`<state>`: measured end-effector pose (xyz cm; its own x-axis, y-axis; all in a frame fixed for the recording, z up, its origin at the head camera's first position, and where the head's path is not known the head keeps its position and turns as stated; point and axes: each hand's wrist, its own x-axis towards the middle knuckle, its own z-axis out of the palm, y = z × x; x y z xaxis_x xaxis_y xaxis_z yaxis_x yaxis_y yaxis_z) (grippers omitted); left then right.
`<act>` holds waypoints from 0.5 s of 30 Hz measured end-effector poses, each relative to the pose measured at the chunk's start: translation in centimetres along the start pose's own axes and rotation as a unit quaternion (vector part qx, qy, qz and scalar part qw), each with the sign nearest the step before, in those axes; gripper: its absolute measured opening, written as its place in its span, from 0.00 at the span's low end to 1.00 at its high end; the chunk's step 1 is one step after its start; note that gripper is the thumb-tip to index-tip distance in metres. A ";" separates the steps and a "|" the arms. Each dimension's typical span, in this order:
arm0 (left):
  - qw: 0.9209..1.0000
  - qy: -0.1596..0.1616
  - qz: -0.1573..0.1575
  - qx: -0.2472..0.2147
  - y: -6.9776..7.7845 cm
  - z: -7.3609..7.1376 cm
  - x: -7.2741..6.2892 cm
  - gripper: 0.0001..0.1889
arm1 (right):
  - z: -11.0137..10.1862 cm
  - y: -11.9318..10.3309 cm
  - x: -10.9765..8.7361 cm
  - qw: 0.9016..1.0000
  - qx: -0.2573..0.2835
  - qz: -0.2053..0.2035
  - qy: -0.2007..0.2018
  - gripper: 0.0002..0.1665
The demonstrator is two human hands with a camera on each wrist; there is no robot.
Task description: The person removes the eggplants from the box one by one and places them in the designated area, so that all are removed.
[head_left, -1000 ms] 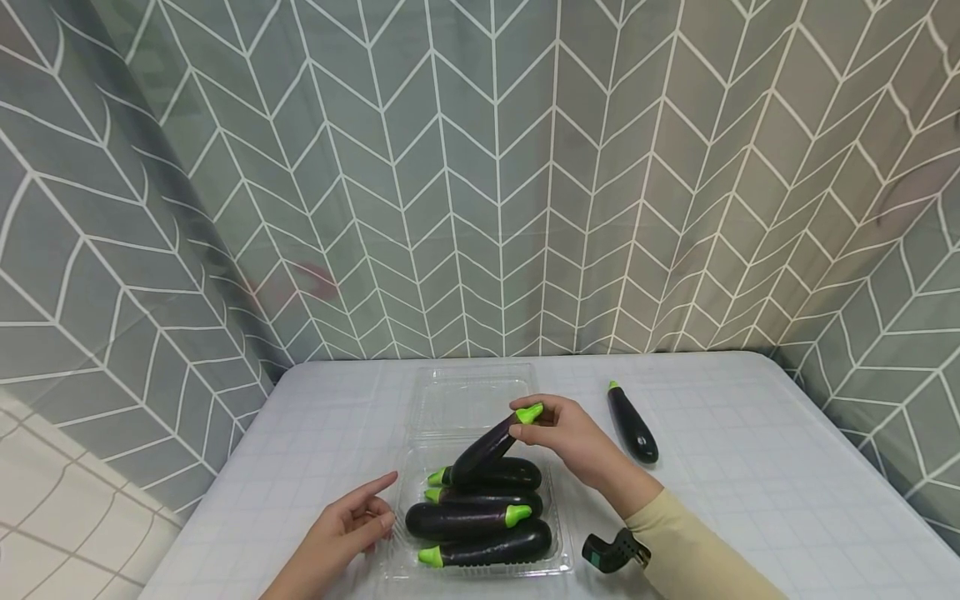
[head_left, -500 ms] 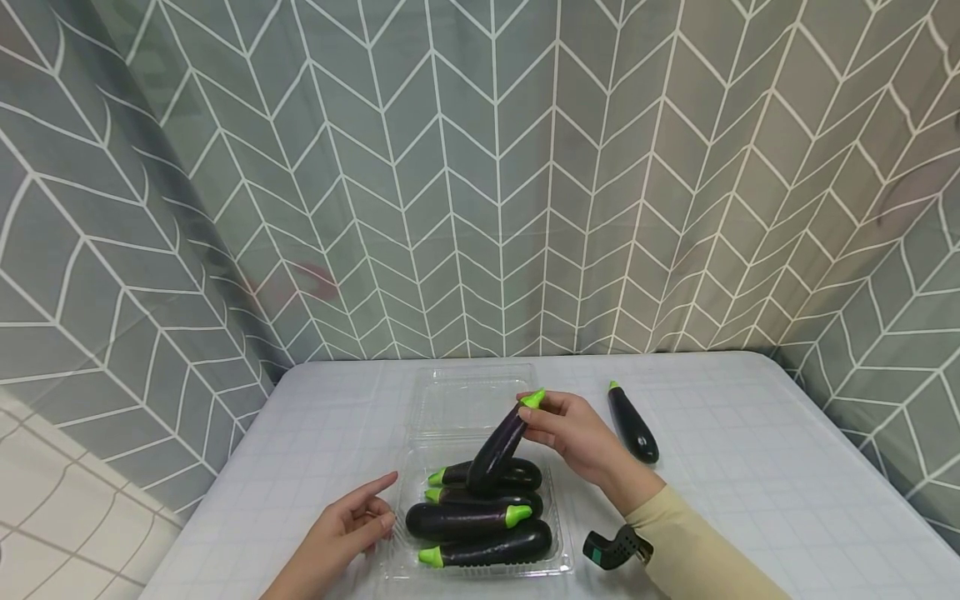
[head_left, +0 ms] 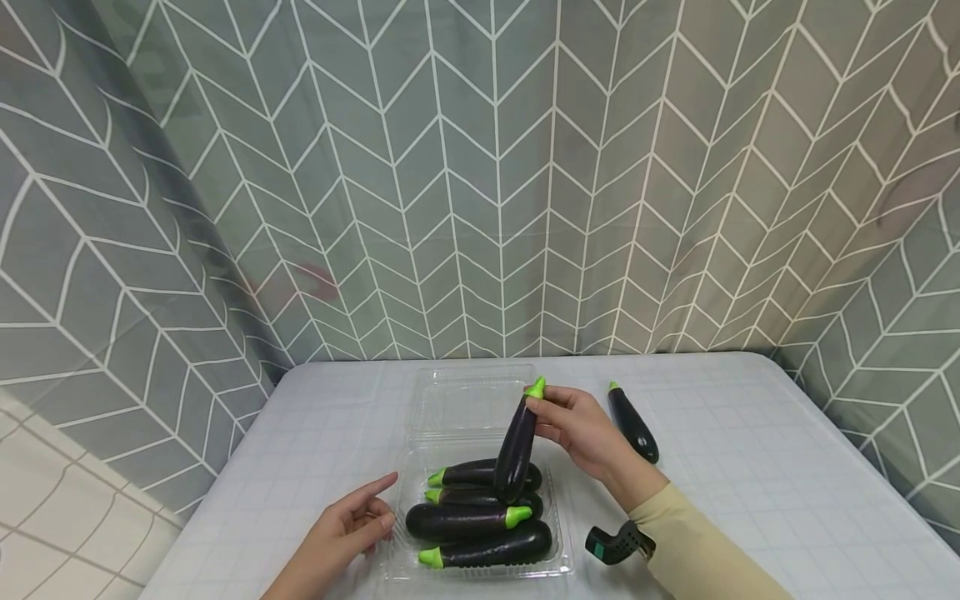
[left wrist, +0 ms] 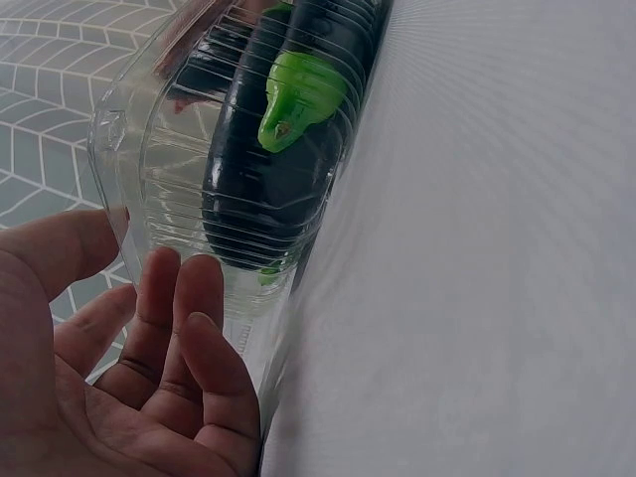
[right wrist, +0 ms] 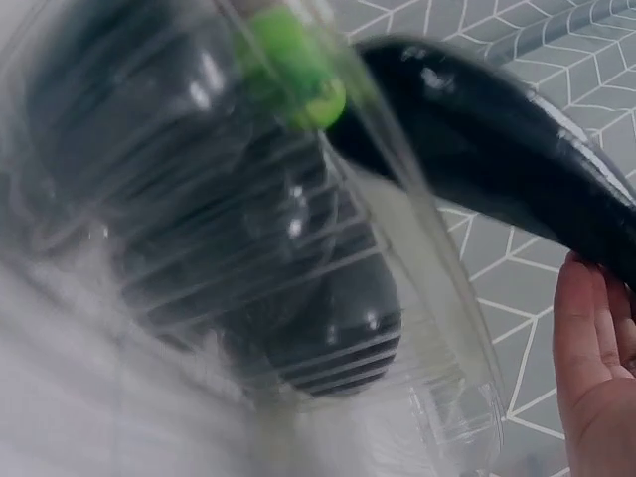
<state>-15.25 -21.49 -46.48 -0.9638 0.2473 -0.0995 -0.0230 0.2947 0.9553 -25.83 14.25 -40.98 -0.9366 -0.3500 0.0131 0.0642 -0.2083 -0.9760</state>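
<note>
My right hand (head_left: 581,425) pinches a dark purple eggplant (head_left: 515,454) near its bright green stem, between thumb and fingers. The eggplant hangs tilted, blunt end down, over a clear plastic clamshell box (head_left: 397,550). Several other eggplants lie crosswise in the box, among them one with its green stem to the right (head_left: 457,522) and a nearest one with its stem to the left (head_left: 495,546). My left hand (head_left: 348,525) is at the box's left side, fingers loosely bent; in the left wrist view its fingertips (left wrist: 199,273) are right at the ribbed wall.
The box's lid (head_left: 472,400) lies folded back behind it. Another eggplant (head_left: 633,425) lies on the white-covered table (head_left: 720,467) at the right, beyond the right hand. A black wrist-worn device (head_left: 618,546) sticks out from the right sleeve. A grey patterned curtain (head_left: 495,183) stands behind the table.
The right hand has risen slightly and moved right with the eggplant. The eggplant has swung from a slant toward upright, its blunt end shifting right. The left hand has stayed still.
</note>
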 end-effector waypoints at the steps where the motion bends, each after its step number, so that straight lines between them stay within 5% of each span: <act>1: 1.000 0.000 0.000 0.000 0.0 0.0 0.0 0.32 | 0.0 0.0 0.0 1.000 -0.004 0.001 0.000 0.31; 15: 1.000 -0.002 -0.002 -0.004 -0.2 -0.1 0.1 0.32 | 0.6 0.2 -0.2 0.999 -0.012 0.009 -0.051 0.34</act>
<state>-15.34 -21.60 -46.61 -0.9624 0.2505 -0.1051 -0.0293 0.2891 0.9569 -25.47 13.74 -41.03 -0.8949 -0.4459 0.0157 0.0719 -0.1788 -0.9813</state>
